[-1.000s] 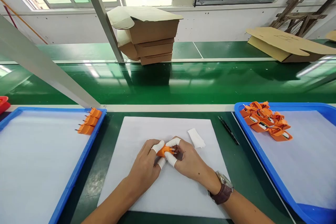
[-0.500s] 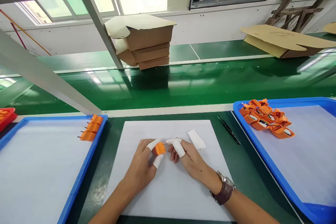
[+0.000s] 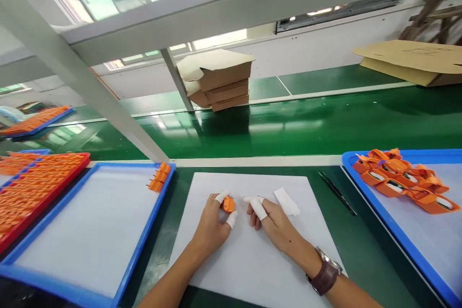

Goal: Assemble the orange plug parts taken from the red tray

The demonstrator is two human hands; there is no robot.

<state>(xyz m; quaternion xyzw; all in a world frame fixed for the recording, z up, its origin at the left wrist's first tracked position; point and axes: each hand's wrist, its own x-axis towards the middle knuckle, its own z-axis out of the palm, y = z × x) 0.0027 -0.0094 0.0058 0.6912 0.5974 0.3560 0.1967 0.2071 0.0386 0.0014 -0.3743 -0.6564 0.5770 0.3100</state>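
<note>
My left hand (image 3: 213, 224) pinches a small orange plug part (image 3: 228, 203) between thumb and forefinger, both in white finger cots, over a white sheet (image 3: 252, 255). Just to its right my right hand (image 3: 271, 224) rests on the sheet with cotted fingers loosely curled and nothing in them. A brown watch sits on the right wrist. Three orange parts (image 3: 159, 178) line the far right corner of the left blue tray (image 3: 108, 269). A heap of orange parts (image 3: 404, 178) lies in the right blue tray (image 3: 364, 202).
A small white scrap (image 3: 286, 201) and a black pen-like tool (image 3: 337, 192) lie right of my hands. A red tray (image 3: 32, 187) full of orange parts sits far left. The green conveyor belt (image 3: 288, 125) runs behind, with stacked cardboard boxes (image 3: 220, 82) and a slanted metal post (image 3: 90, 96).
My right hand has let go of the orange part and drawn slightly away; the left hand alone keeps it. The view has swung left, revealing the red tray.
</note>
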